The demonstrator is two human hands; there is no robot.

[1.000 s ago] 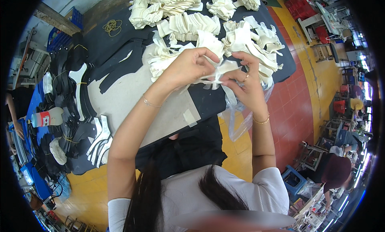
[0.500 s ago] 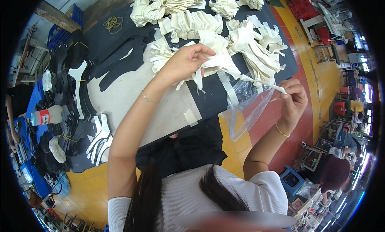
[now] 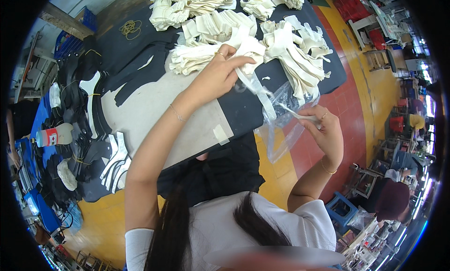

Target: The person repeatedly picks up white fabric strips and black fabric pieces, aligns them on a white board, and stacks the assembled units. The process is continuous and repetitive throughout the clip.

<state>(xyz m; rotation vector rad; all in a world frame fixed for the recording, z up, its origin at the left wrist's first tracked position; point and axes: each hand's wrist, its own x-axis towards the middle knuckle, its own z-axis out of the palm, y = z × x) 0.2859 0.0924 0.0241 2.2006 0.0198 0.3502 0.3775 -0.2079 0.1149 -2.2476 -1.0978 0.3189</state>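
Note:
At the near side of the dark table, my left hand [image 3: 220,74] closes round a bundle of cream fabric pieces [image 3: 251,48], its thumb side against them. Off the table's right edge, my right hand [image 3: 326,130] pinches the end of a narrow white strip [image 3: 295,114]. That strip runs up toward the bundle; where it meets the bundle I cannot make out. Behind it hangs a clear plastic bag [image 3: 281,135] over the table edge. Another stack of cream pieces [image 3: 190,58] lies just left of the bundle, partly behind my left hand.
Further cream stacks [image 3: 206,1] fill the far side, with more [image 3: 293,60] at the right. A grey-beige board [image 3: 187,140] lies nearest me. Dark cut pieces [image 3: 145,69], yellow rubber bands [image 3: 130,29] and a bottle [image 3: 55,135] are to the left. A blue stool [image 3: 341,209] stands at lower right.
My right hand has moved down and to the left with the strip's end. My left hand has shifted slightly left and turned over the bundle. The strip now slopes more steeply.

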